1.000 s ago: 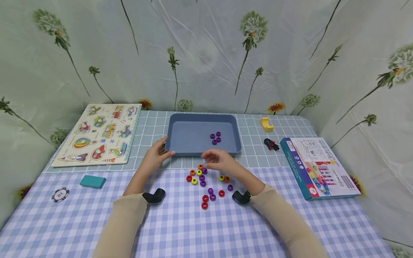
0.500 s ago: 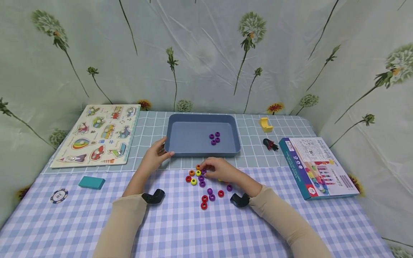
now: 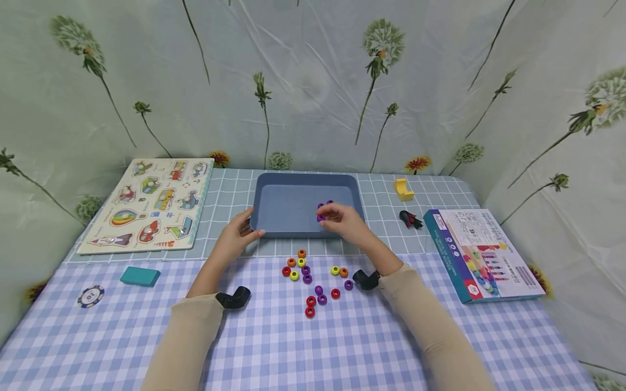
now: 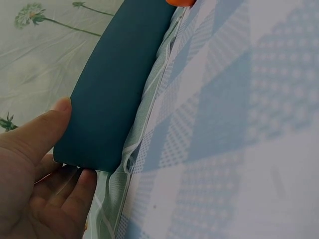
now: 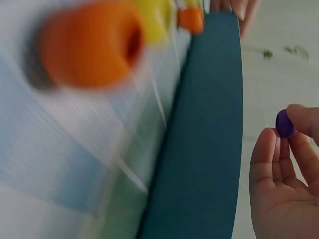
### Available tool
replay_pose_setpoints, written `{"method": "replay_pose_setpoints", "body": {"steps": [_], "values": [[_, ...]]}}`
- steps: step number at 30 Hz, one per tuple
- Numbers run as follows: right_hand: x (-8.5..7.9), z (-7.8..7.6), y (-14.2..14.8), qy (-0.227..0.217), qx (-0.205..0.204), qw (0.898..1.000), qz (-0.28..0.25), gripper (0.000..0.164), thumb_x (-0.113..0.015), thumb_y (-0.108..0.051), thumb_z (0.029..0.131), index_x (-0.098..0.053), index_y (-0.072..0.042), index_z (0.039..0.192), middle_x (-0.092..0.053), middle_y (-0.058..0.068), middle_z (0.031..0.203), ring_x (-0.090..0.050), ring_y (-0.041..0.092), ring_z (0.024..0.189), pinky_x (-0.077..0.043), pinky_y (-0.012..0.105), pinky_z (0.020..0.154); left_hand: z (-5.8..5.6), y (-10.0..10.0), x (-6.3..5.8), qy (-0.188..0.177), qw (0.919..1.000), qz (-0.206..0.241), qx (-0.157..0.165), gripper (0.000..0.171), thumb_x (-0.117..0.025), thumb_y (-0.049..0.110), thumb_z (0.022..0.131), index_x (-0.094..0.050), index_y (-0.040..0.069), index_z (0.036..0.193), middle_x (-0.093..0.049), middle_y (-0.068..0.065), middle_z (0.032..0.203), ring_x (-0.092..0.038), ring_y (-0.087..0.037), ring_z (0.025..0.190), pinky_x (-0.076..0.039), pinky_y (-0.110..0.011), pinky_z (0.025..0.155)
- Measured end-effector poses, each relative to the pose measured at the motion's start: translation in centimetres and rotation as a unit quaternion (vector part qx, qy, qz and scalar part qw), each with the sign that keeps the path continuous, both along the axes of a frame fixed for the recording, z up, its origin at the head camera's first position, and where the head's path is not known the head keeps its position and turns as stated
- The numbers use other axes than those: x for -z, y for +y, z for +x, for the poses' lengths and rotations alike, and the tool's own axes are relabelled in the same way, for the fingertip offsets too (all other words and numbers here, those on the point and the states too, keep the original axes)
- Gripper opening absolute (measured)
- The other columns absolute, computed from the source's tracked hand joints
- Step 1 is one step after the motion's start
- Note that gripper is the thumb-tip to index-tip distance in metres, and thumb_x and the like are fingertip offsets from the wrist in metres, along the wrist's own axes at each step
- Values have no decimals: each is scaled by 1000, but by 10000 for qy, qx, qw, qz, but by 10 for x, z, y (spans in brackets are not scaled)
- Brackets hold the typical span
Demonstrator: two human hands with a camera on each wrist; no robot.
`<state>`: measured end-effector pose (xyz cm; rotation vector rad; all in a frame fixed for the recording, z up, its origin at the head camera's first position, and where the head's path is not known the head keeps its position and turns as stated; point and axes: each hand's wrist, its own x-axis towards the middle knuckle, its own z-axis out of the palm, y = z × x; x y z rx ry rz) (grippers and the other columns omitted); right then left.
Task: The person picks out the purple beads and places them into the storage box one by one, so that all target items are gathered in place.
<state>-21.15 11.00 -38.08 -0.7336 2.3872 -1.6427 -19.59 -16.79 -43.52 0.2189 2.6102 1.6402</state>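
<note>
My left hand (image 3: 233,238) holds the near left corner of a blue-grey tray (image 3: 286,209). In the left wrist view its thumb lies on the tray's wall, with the other fingers bent around the corner. Over the tray's right part, my right hand (image 3: 348,224) pinches a purple bead (image 5: 285,124) between thumb and fingertips. A few purple beads lie in the tray beneath this hand, partly hidden by it. In front of the tray, loose beads are scattered on the cloth: orange (image 3: 301,253), yellow (image 3: 294,276), red (image 3: 310,312) and purple (image 3: 349,285).
A wooden picture puzzle board (image 3: 146,206) lies at the left, with a teal block (image 3: 140,276) and a poker chip (image 3: 91,296) nearer. At the right are a yellow piece (image 3: 404,189), a small black-and-red object (image 3: 410,219) and a printed box (image 3: 481,255).
My right hand reached down to the loose beads, picked up a purple one and moved back over the tray with it. My left hand has stayed at the tray's corner.
</note>
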Motion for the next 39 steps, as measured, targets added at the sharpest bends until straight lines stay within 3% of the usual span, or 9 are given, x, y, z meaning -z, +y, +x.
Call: {"method": "replay_pose_setpoints", "body": {"steps": [5,8,15,24,31,34,39], "values": [[21,-34,13,-288,556,9977,270,22,-58,-7,77,-56,-2,98,-55,8,93,-51,17,80,-47,25,67,0,0,0,-3,10000,31,-8,71,-59,28,76,-21,9,132,-19,-12,134,-28,-29,116,-35,-34,90],[28,-44,17,-416,779,9936,706,20,-59,-7,77,-57,-5,96,-55,6,94,-51,16,81,-46,26,67,0,0,-1,-12,10000,40,23,71,-59,29,75,-21,10,132,-18,-12,134,-27,-29,116,-35,-34,90],[32,-49,16,-483,629,9850,1530,17,-60,-6,75,-58,-3,91,-54,8,85,-49,18,78,-44,25,66,0,0,-3,-72,10000,-25,2,71,-59,30,75,-20,11,132,-18,-11,134,-27,-29,116,-35,-34,90],[33,-49,10,-209,701,9792,1891,19,-61,-5,73,-57,-3,91,-54,7,81,-49,17,75,-44,24,62,0,0,-1,-16,10000,-44,26,74,-58,34,74,-20,10,132,-17,-11,134,-27,-29,116,-35,-34,90],[23,-34,10,-70,727,9907,1149,31,-61,-13,75,-52,-3,103,-53,10,101,-48,21,93,-42,30,81,1,0,0,-46,9999,-86,23,75,-58,37,73,-20,11,132,-17,-11,134,-28,-29,116,-35,-34,90],[14,-18,7,131,471,9966,662,31,-60,-12,76,-51,0,104,-52,14,102,-47,26,94,-42,34,81,1,0,0,-28,10000,-59,13,75,-58,37,73,-20,10,132,-18,-12,134,-28,-30,116,-35,-34,90],[-1,17,-3,298,-301,9991,100,31,-60,-5,75,-50,7,102,-51,17,98,-47,35,90,-40,42,80,1,0,0,19,10000,0,32,75,-59,35,74,-20,10,132,-18,-12,134,-27,-29,116,-35,-34,90]]}}
